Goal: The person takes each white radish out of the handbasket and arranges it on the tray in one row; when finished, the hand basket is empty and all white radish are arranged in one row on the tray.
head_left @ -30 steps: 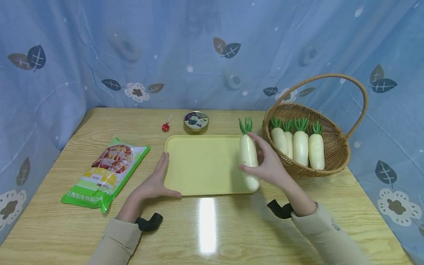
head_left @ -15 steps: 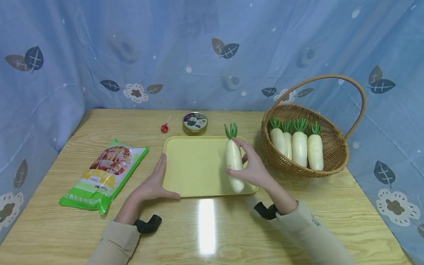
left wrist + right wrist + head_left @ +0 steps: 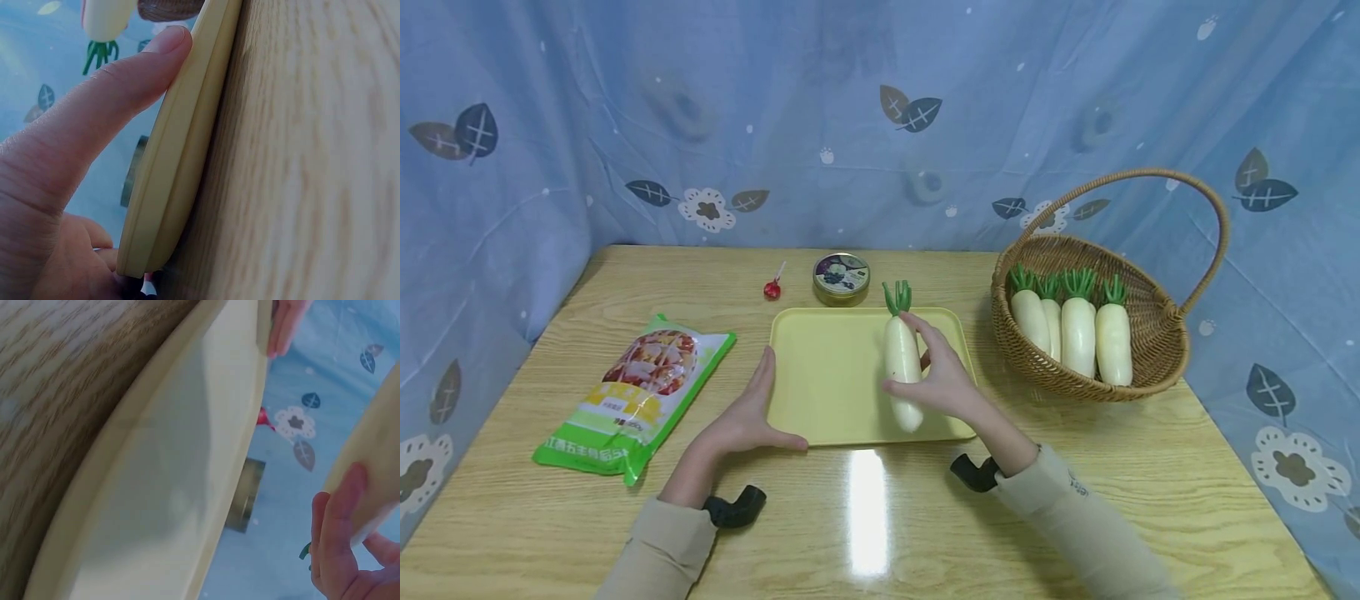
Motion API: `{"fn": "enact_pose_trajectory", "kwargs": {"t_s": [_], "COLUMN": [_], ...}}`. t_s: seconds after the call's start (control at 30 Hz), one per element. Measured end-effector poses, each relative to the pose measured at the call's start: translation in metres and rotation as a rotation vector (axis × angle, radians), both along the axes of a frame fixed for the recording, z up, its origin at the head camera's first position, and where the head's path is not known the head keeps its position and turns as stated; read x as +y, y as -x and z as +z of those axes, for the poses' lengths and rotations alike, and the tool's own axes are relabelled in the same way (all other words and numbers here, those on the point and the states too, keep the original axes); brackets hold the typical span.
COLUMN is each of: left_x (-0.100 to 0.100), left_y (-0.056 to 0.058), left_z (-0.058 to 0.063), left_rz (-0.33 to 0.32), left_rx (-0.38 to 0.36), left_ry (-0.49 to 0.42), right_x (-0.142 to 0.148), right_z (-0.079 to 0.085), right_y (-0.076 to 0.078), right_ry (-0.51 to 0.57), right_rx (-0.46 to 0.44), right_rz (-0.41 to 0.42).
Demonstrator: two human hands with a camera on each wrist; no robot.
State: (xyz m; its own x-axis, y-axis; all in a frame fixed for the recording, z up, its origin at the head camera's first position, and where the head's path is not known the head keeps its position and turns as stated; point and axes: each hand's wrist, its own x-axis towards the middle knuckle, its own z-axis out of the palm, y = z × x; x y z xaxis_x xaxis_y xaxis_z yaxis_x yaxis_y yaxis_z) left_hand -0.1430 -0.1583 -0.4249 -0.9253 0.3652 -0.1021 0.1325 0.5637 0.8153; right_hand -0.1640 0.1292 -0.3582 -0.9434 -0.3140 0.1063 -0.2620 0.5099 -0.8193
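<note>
My right hand (image 3: 943, 379) grips a white radish (image 3: 901, 354) with green leaf stubs between thumb and fingers. The radish hangs over the right half of a pale yellow tray (image 3: 820, 375), leafy end away from me. In the right wrist view, a gap separates the radish (image 3: 375, 444) from the tray (image 3: 181, 475). At the tray's near left corner lies my left hand (image 3: 745, 421), thumb along the front edge and fingers up the left side. From the left wrist, its straight thumb (image 3: 119, 90) touches the tray's rim (image 3: 169, 156).
A wicker basket (image 3: 1165, 342) with a tall handle stands at the right, several white radishes (image 3: 1078, 337) inside. Behind the tray are a round tin (image 3: 841, 279) and a red lollipop (image 3: 772, 289). A green-and-white food bag (image 3: 640, 392) lies left. A blue curtain (image 3: 820, 125) hangs behind the table.
My right hand has carried the radish leftward, from the tray's right edge to over its right half. My left hand stays at the tray's corner.
</note>
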Motion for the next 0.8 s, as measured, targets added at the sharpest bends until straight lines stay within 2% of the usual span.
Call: {"fn": "enact_pose_trajectory", "kwargs": {"t_s": [0.53, 0.8], "left_x": [-0.001, -0.002], "left_y": [0.001, 0.002], "left_z": [0.001, -0.001], "left_rz": [0.001, -0.002], "left_rx": [0.005, 0.010], "left_ry": [0.004, -0.003], "right_x": [-0.028, -0.044], "right_z": [-0.019, -0.031], "right_y": [0.007, 0.007], "right_ry": [0.013, 0.017], "right_rx": [-0.075, -0.073], "right_rz": [0.058, 0.116]}}
